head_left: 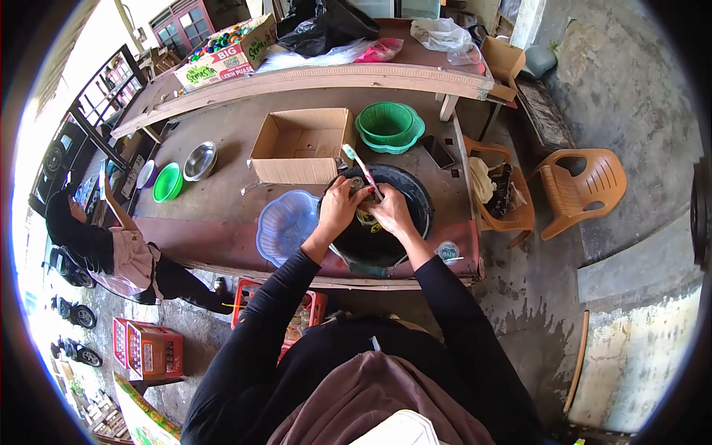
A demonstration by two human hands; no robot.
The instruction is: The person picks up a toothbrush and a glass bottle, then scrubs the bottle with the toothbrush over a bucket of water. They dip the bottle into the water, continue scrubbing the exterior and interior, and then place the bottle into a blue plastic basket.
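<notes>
Nearby, a blue bowl [288, 228] sits beside the black tub [421, 194].

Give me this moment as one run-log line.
left hand: small item, unclear what | right hand: toothbrush | both over black tub | blue bowl left of tub | box beyond

I see an open cardboard box [293, 172] on the table [230, 204]. Just right of it I have nested green basins [386, 122], and farther right a phone [437, 151]. To its left are a metal bowl [200, 162] and a green bowl [168, 182]. Beyond it, a black plastic bag [326, 31] lies on the raised shelf [297, 80]. Well to its left, I see another person [133, 252].
</notes>
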